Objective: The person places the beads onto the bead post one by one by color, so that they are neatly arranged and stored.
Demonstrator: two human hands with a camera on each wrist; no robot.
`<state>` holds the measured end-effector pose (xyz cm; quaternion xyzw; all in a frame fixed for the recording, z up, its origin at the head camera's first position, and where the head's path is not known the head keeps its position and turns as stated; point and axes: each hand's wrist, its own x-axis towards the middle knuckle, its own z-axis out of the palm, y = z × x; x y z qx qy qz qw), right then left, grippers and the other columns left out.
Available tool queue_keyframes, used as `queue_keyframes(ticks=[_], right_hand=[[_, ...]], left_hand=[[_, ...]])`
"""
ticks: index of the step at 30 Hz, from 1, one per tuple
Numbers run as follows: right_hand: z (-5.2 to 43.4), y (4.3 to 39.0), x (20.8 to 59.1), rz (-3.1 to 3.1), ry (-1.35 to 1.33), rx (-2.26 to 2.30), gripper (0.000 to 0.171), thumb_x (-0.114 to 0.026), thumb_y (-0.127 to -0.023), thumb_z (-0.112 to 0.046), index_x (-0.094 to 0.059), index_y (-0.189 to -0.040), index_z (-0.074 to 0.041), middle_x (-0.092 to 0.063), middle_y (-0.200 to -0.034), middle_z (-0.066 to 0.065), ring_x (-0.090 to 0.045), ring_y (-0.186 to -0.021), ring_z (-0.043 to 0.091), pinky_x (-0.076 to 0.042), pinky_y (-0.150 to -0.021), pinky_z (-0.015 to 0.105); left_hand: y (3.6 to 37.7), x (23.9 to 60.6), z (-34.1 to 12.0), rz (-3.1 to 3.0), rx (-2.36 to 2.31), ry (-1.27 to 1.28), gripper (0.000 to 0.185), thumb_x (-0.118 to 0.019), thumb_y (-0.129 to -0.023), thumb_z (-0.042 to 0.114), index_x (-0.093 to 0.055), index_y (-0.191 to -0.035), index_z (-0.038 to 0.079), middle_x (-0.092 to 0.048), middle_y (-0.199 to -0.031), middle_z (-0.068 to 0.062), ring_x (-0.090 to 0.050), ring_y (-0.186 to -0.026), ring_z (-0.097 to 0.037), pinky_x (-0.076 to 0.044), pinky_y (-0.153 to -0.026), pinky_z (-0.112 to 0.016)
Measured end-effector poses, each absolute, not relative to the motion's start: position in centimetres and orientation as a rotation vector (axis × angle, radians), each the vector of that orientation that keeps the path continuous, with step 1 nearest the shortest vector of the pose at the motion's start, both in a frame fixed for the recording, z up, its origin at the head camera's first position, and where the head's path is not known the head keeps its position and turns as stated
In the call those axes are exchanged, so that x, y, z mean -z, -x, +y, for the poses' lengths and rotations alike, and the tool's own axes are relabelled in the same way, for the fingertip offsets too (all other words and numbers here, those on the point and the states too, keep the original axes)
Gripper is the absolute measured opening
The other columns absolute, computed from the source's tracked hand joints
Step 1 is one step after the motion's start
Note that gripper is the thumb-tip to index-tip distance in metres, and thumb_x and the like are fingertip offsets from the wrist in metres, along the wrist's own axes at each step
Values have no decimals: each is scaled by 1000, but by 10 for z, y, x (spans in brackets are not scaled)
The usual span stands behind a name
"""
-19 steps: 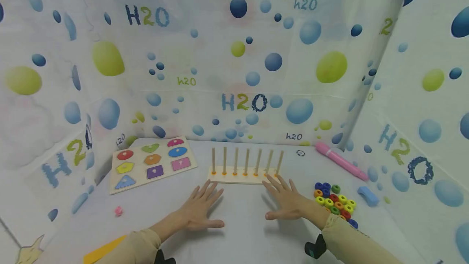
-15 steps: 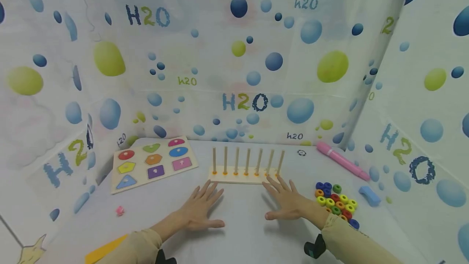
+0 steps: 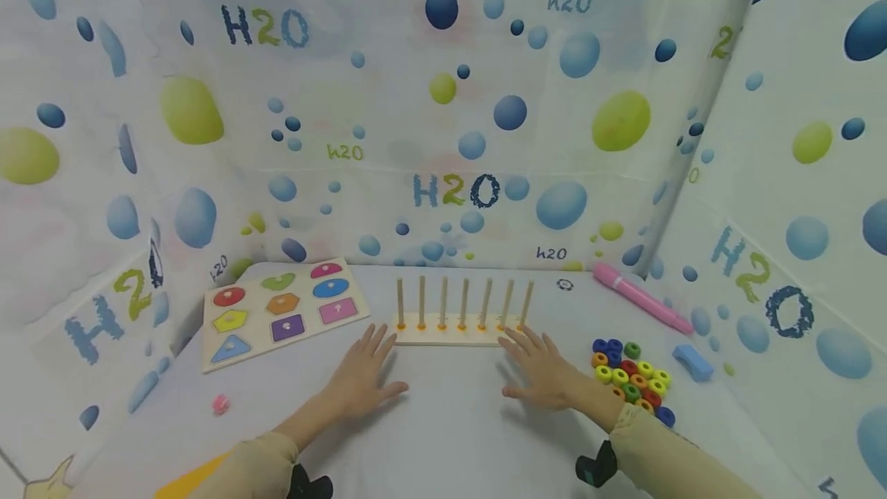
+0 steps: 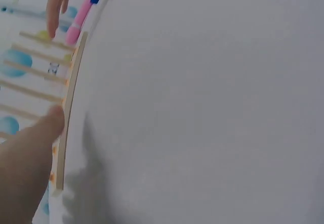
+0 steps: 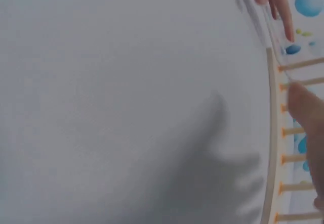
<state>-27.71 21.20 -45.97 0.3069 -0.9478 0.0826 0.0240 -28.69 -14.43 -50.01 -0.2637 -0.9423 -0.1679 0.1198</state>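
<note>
**Hands being brought up to the peg board**

Since the earlier frame, both hands are being slid farther from the body, toward the wooden peg board (image 3: 460, 327), with the left one shifted most.

At far left, a shape puzzle (image 3: 280, 308) is lying flat and untouched, a small pink piece (image 3: 221, 404) nearer. The left hand (image 3: 363, 380) is being held flat on the table (image 3: 450, 437), fingers spread, nothing gripped, fingertips just at the board's near left edge. The board is standing at centre, its seven pegs upright and bare. The right hand (image 3: 540, 372) is likewise flat and empty, fingertips at the board's right end, as if the board were being framed. Coloured rings (image 3: 632, 378) are piled just right of it, a pink marker (image 3: 640, 299) beyond.
</note>
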Motion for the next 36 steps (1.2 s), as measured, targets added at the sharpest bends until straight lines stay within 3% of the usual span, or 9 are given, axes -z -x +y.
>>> queue_keyframes(ticks=[4,7,13,21,29,36], right_hand=[[226,287,462,-2799,-865,-297,56,-67,-88,-31,-50,-134,-3,-48,-137,15,-40,-129,34,-32,-105,55],[239,295,465,-2794,-732,-311,45,-66,-89,-24,-55,-127,-3,-56,-128,14,-48,-122,31,-40,-101,51],[271,309,464,-2922,-394,-455,43,-60,-92,-24,-54,-129,-2,-53,-130,19,-46,-122,38,-37,-100,58],[321,322,465,-2966,-158,-455,44,-60,-91,-19,-53,-126,7,-54,-125,28,-47,-117,46,-39,-95,61],[339,326,465,-3047,-92,-440,34,-64,-88,-17,-61,-112,7,-65,-100,19,-61,-91,35,-49,-81,54],[340,322,463,-3151,-16,-614,26,-63,-90,-15,-63,-109,2,-65,-95,10,-56,-81,24,-49,-82,53]], left_hand=[[308,506,-141,-2781,690,596,84,-72,-82,40,-36,-139,-10,-34,-144,-29,-25,-135,-44,-26,-109,-54],[323,509,-138,-2813,766,532,82,-72,-82,37,-37,-138,-10,-39,-141,-28,-30,-134,-42,-26,-110,-52],[342,512,-135,-2750,824,516,75,-74,-81,32,-42,-134,-10,-46,-134,-28,-39,-128,-42,-29,-108,-51],[354,521,-131,-2761,948,470,77,-74,-82,34,-40,-136,-9,-42,-137,-29,-33,-131,-44,-26,-110,-52],[361,522,-129,-2783,952,482,77,-75,-81,33,-41,-135,-10,-42,-137,-29,-32,-132,-44,-26,-110,-52],[358,520,-131,-2787,897,465,75,-74,-82,32,-41,-136,-9,-43,-137,-29,-32,-132,-44,-25,-109,-55]])
